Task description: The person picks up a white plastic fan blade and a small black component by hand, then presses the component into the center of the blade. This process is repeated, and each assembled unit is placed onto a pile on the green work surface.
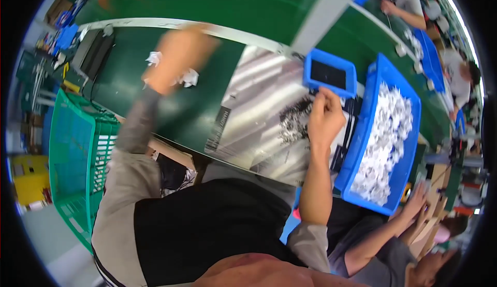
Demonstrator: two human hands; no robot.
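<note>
My left hand (187, 54) is smeared by motion above the dark green table, so its fingers do not show clearly. Small white pieces (190, 78) lie under and beside it. My right hand (326, 118) has its fingers pinched together at the near edge of a small blue tray (308, 74); what they hold, if anything, is too small to make out. A flat black piece (328, 74) lies in that tray. Left of the right hand, a pile of small dark parts (296, 120) is spread on a shiny silvery sheet (248, 131).
To the right stands a long blue bin (346, 183) full of small white pieces (385, 142). A green plastic crate (72, 157) is at the left. A white post (329, 15) rises beyond the table. A person's arms (383, 235) reach in from the lower right; others work farther off.
</note>
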